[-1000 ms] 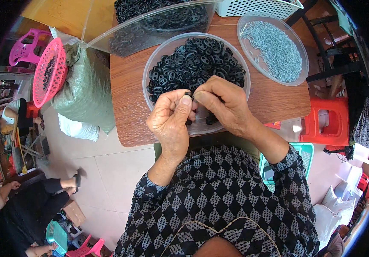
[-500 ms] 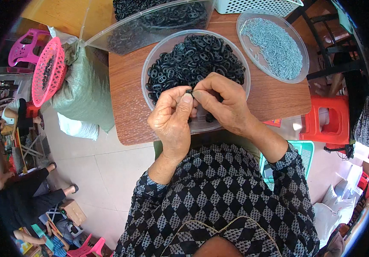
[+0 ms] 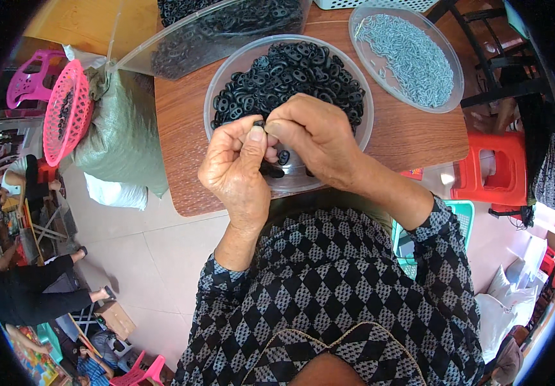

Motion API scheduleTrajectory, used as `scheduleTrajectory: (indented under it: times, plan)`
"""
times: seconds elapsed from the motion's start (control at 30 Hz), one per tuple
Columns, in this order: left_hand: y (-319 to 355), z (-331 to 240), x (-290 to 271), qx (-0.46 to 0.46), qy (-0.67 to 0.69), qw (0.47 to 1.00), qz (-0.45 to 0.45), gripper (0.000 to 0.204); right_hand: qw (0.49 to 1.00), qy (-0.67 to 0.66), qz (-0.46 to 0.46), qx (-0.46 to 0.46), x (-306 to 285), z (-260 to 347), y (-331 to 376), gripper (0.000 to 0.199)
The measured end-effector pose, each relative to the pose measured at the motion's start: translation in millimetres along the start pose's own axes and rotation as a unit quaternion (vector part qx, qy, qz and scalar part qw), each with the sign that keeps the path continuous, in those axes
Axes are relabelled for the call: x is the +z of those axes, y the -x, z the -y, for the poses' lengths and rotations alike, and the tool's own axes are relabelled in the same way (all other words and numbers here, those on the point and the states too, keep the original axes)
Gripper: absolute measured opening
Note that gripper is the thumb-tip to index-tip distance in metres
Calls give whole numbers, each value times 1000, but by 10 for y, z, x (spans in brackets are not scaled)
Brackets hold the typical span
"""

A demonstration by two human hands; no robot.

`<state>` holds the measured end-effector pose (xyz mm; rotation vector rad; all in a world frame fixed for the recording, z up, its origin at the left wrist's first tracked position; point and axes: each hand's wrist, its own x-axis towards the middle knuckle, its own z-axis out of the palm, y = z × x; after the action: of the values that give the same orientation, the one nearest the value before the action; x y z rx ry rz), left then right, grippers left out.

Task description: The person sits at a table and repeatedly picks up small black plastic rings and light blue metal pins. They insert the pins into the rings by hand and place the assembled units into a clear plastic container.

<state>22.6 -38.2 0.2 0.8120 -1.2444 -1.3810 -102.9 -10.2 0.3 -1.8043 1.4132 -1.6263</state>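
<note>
Over the near part of a clear round tub, my two hands meet with their fingertips nearly touching. Thumb and fingers of my left hand pinch a small black plastic piece, whose end sticks up past the thumb. My right hand is closed in a pinch right beside it; whatever its fingertips hold is hidden. A heap of black oval two-hole plastic pieces fills the far side of the tub. Below my hands lies a loose two-hole piece.
On the brown table, a clear round tray of small silvery rod-like pieces stands at the far right. A clear box of black pieces is behind the tub. Left: green sack, pink basket. Right: red stool. People are farther left.
My two hands have moved left and slightly away together, still pinched. The whole view has shifted a little, and the loose black pieces under my hands show more.
</note>
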Motion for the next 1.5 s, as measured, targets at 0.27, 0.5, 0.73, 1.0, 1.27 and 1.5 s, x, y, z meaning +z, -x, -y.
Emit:
scheduleTrajectory:
  times: [0.27, 0.5, 0.73, 1.0, 1.27, 1.5]
  plan:
    - [-39, -65, -125, -29, 4, 999, -32, 16, 965, 179, 165, -102, -150, -77, 139, 14]
    - [-12, -88, -169, -39, -7, 999, -31, 16, 898, 289, 296, -151, -61, -15, 124, 10]
    - [13, -67, -144, -24, -16, 999, -20, 20, 882, 305, 324, -153, -37, -29, 111, 10]
    - [27, -86, -159, -69, 8, 998, 1, 14, 886, 273, 358, -112, -53, -37, 74, 16]
    - [9, -130, -137, -92, 61, 994, 4, 13, 946, -109, 174, 250, -322, 84, -31, 12]
    - [32, -222, -38, -83, 39, 995, 30, 21, 864, -327, 64, 378, -379, 59, -18, 19]
